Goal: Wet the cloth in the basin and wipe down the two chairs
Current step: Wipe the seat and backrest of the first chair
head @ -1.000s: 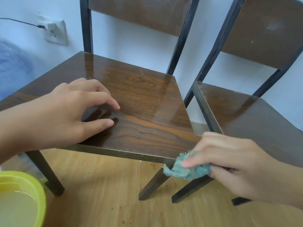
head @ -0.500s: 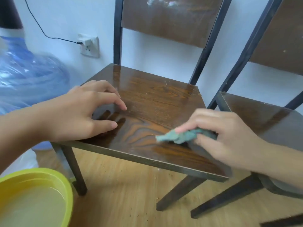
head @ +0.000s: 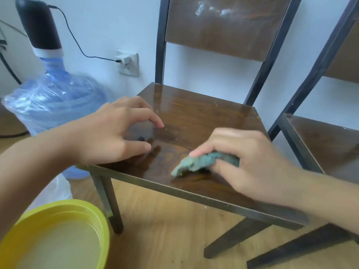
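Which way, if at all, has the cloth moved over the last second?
Yes. The cloth, gripped by the right hand, went from the front right corner of the chair seat leftward onto its middle.

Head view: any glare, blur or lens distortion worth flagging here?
Head view: pale glare streaks on the glossy seat, which mirrors the fingers of the left hand. Head view: cloth and right hand look slightly smeared at their edges. Head view: wide-angle lens splays the chair uprights outward; the basin in the corner is soft.
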{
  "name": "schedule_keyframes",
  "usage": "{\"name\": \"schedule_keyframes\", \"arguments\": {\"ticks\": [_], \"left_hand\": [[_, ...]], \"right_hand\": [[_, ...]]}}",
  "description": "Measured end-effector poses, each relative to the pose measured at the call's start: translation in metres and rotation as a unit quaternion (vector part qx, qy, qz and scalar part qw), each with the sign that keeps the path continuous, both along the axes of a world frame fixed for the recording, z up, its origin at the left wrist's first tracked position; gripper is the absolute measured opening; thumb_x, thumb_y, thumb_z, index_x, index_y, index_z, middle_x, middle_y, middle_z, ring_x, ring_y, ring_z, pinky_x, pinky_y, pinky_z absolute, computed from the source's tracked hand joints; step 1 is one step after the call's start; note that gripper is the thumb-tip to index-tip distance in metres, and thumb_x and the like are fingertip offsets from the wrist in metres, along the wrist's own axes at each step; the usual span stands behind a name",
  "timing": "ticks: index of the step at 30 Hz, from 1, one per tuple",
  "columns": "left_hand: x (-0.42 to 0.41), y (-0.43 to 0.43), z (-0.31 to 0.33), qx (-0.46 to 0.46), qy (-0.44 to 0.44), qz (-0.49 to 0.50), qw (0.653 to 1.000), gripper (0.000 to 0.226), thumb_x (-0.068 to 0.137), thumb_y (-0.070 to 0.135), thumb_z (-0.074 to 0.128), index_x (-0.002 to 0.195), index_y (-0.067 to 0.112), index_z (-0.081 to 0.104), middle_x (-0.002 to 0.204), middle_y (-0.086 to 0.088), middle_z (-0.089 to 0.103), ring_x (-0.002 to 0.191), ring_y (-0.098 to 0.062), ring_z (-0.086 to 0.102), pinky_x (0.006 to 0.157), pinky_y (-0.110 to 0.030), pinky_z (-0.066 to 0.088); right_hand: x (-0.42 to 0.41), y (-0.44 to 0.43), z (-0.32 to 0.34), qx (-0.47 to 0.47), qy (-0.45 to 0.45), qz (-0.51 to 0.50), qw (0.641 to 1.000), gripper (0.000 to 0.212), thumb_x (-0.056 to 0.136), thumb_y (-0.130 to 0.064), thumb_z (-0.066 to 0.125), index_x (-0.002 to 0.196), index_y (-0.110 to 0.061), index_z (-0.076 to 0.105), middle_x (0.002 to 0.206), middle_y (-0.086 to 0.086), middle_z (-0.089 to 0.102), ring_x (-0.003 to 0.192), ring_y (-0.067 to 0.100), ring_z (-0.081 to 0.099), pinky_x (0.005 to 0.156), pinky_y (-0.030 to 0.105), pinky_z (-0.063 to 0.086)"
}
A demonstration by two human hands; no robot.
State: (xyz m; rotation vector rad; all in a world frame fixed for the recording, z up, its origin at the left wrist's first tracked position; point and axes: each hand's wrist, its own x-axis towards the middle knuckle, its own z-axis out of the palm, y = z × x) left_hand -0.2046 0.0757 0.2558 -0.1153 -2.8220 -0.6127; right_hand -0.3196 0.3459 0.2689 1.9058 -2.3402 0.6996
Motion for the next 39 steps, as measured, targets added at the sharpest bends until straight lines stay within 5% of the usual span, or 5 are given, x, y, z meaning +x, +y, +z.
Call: {"name": "schedule_keyframes", "arguments": {"ticks": [7, 16, 21, 30, 39], "left_hand": [[0.007, -0.020, 0.014, 0.007, 0.005, 0.041, 0.999, 0.070, 0.059, 0.008, 0.055, 0.120, 0.041, 0.066, 0.125, 0.010, 0.054, 0.115, 0.002, 0.048, 0.085, -0.001, 0.030], [0.018, -0.023, 0.006, -0.007, 0.002, 0.036, 0.999, 0.069, 0.059, 0.008, 0.055, 0.120, 0.037, 0.066, 0.123, 0.008, 0.055, 0.114, -0.004, 0.047, 0.090, 0.003, 0.026], [0.011, -0.010, 0.003, 0.006, 0.022, 0.018, 1.000, 0.061, 0.064, 0.013, 0.057, 0.118, 0.039, 0.067, 0.123, 0.011, 0.055, 0.113, 0.013, 0.044, 0.088, 0.002, 0.027], [0.000, 0.006, -0.007, 0.005, 0.008, 0.011, 1.000, 0.047, 0.073, 0.027, 0.063, 0.117, 0.043, 0.065, 0.123, 0.019, 0.054, 0.118, 0.002, 0.051, 0.095, -0.004, 0.031], [-0.046, -0.007, -0.015, -0.103, 0.030, 0.206, 0.973, 0.041, 0.078, 0.062, 0.046, 0.108, 0.043, 0.066, 0.106, 0.019, 0.054, 0.106, -0.016, 0.061, 0.077, -0.038, 0.050]], "right_hand": [[-0.038, -0.085, -0.018, -0.021, 0.022, -0.087, 0.996, 0.025, 0.089, -0.004, 0.069, 0.106, -0.019, 0.079, 0.099, 0.001, 0.070, 0.094, 0.019, 0.065, 0.088, 0.042, 0.054], [0.010, -0.026, 0.003, 0.043, -0.003, 0.144, 0.989, 0.033, 0.087, 0.011, 0.068, 0.110, -0.011, 0.077, 0.093, 0.002, 0.070, 0.086, 0.016, 0.063, 0.075, 0.019, 0.048], [-0.056, -0.034, -0.007, -0.017, 0.046, -0.082, 0.995, 0.032, 0.085, 0.002, 0.076, 0.106, -0.021, 0.080, 0.092, -0.006, 0.069, 0.081, 0.004, 0.060, 0.071, 0.008, 0.042], [0.031, 0.028, -0.006, 0.041, -0.052, 0.124, 0.990, 0.051, 0.075, 0.021, 0.066, 0.105, -0.017, 0.080, 0.087, 0.001, 0.064, 0.084, 0.012, 0.059, 0.071, 0.022, 0.047], [-0.103, -0.061, -0.022, 0.011, -0.024, -0.046, 0.999, 0.030, 0.092, 0.002, 0.064, 0.114, -0.015, 0.075, 0.098, -0.013, 0.059, 0.090, -0.002, 0.051, 0.082, 0.008, 0.039]]}}
